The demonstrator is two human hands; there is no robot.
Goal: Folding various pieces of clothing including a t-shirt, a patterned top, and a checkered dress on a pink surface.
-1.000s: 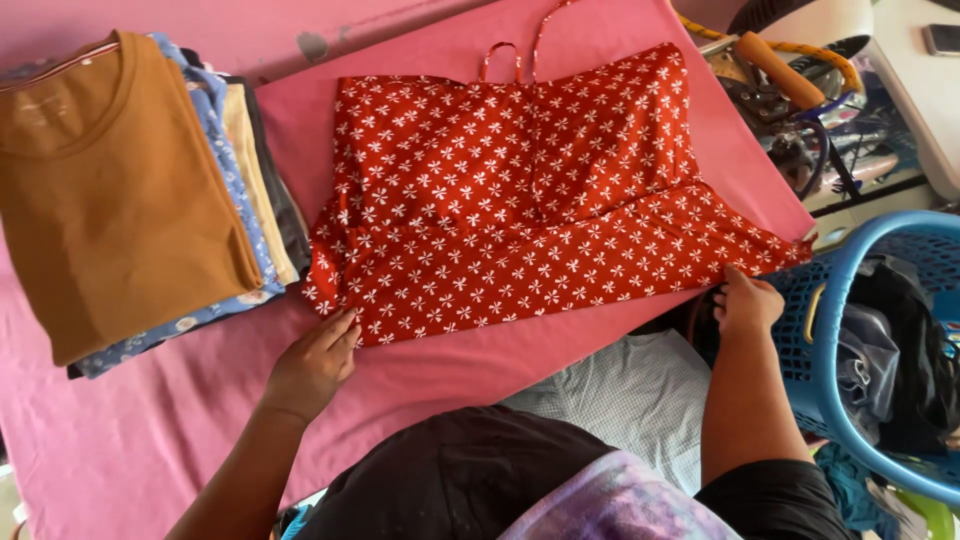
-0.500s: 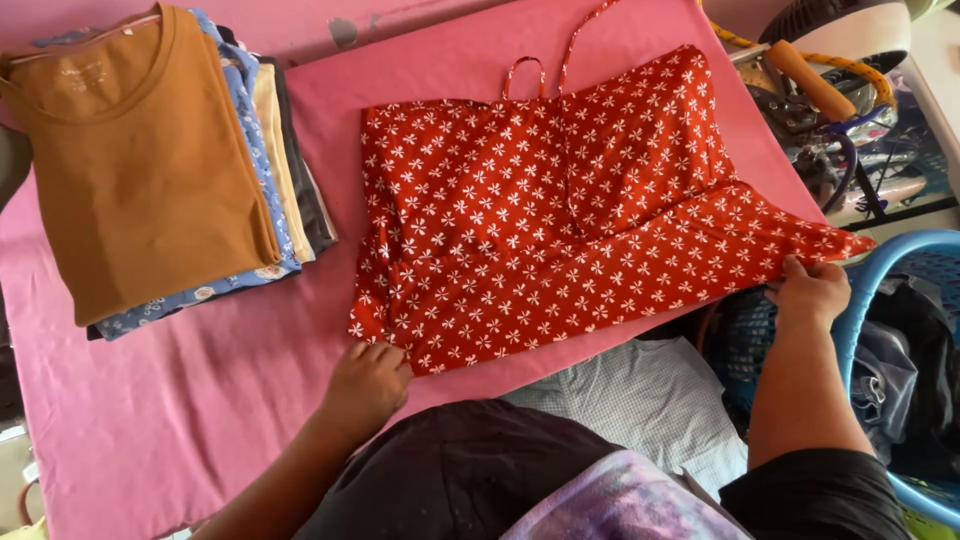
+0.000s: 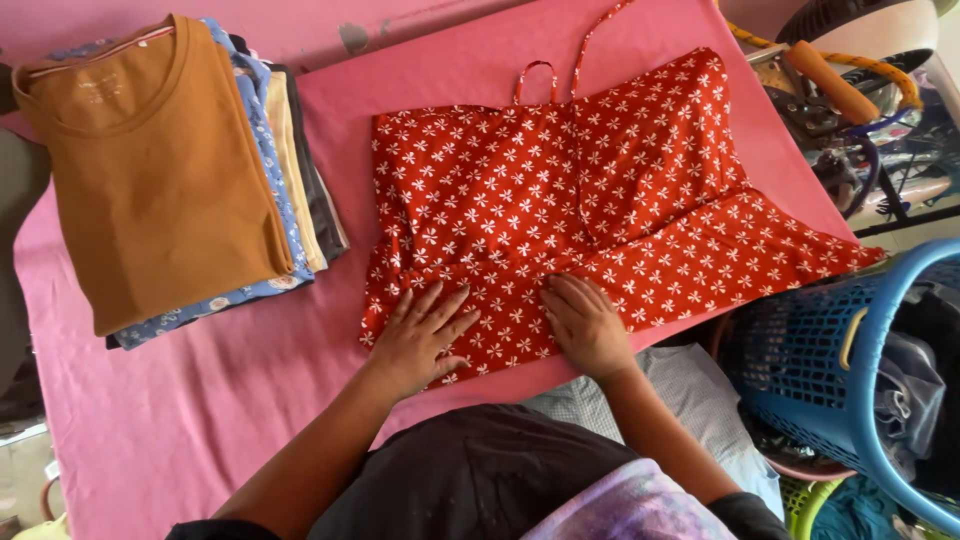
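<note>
Pink cloth [image 3: 200, 420] across the whole work surface, bicycle parts at upper right. Blue laundry basket [image 3: 810, 370] low on the right, dark and grey garments heaped inside. Stack of folded clothes [image 3: 160, 170] at left, brown shirt on top. Red floral top [image 3: 590, 190] spread flat mid-cloth, straps pointing away, hem nearest, long axis running left to right. Left hand [image 3: 425, 335] and right hand [image 3: 585, 325] pressed flat on the hem, fingers extended, gripping nothing.

Home laundry spot: folded clothes stack [image 3: 170, 170], laundry basket [image 3: 840, 370].
</note>
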